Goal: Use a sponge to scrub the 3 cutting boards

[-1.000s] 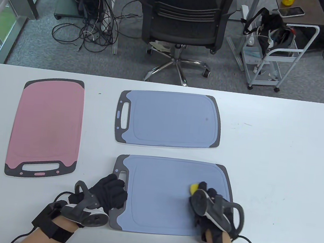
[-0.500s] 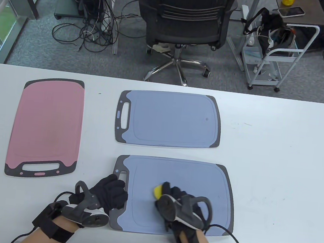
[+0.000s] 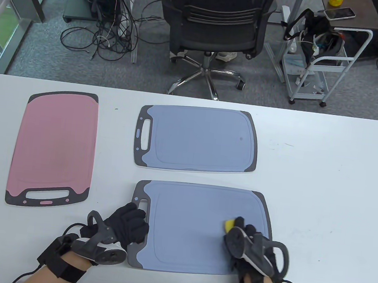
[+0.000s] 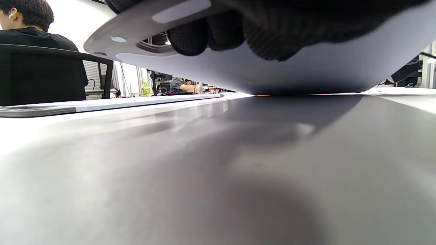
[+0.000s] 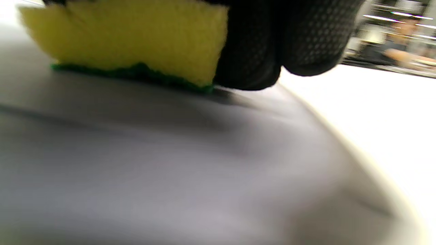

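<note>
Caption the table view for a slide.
Right hand scrubs near blue board with yellow sponge; left hand steadies it.

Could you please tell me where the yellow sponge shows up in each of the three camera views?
Table view: sponge peeks out ahead of the right hand, right part of the near blue cutting board.
Left wrist view: not in it.
Right wrist view: sponge at top left, green side down on the board.
Shared landmark: the near blue cutting board.
</note>
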